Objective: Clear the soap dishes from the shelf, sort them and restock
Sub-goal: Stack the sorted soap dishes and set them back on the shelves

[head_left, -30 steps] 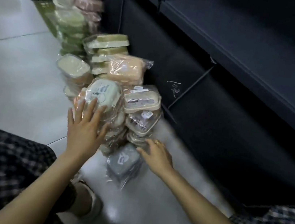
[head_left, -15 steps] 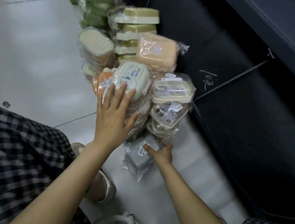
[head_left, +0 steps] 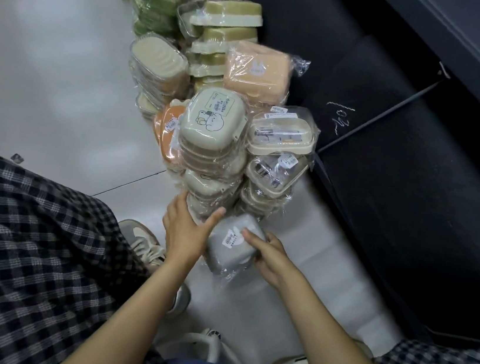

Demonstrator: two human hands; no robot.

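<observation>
Your right hand [head_left: 271, 258] grips the grey wrapped soap dish [head_left: 231, 244], thumb on top, low on the floor [head_left: 45, 86] at the foot of the cream stack [head_left: 209, 152]. Your left hand [head_left: 187, 231] lies flat, fingers straight, against that stack's base and touches the grey dish's left edge.

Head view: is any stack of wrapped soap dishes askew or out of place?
Yes. The cream stack topped by the cartoon-print dish leans, its layers offset; the left hand touches its base. A lone grey dish, gripped by the right hand, sits apart from any stack.
</observation>
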